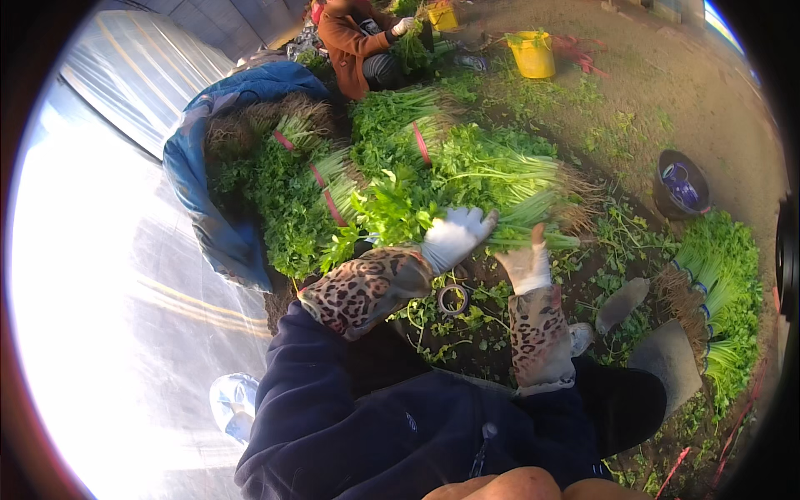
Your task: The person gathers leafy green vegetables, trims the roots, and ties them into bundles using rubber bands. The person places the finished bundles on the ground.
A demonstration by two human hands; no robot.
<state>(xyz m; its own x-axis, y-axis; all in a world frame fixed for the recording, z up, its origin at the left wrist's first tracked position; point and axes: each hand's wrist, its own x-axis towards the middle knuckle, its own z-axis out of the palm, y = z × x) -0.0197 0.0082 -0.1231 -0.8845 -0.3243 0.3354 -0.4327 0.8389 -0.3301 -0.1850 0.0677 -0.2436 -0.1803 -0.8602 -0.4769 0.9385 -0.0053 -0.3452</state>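
Observation:
My left hand, in a white glove, is closed over the stalks of a loose celery bunch. Its leaves spread to the left of that hand, and the pale stalk ends stick out to the right. My right hand, in a soiled glove, is at the near side of those stalk ends with its thumb raised and its fingers apart from the thumb. Behind both hands lies a heap of loose celery with roots pointing right. A roll of tape rests on the leaf-strewn soil below my hands.
Celery bundles with red ties lie at left beside a blue cloth. Blue-tied bunches line the right, near a dark bucket and a flat blade-like piece. Beyond sit another person and a yellow bucket. Plastic sheeting borders the left.

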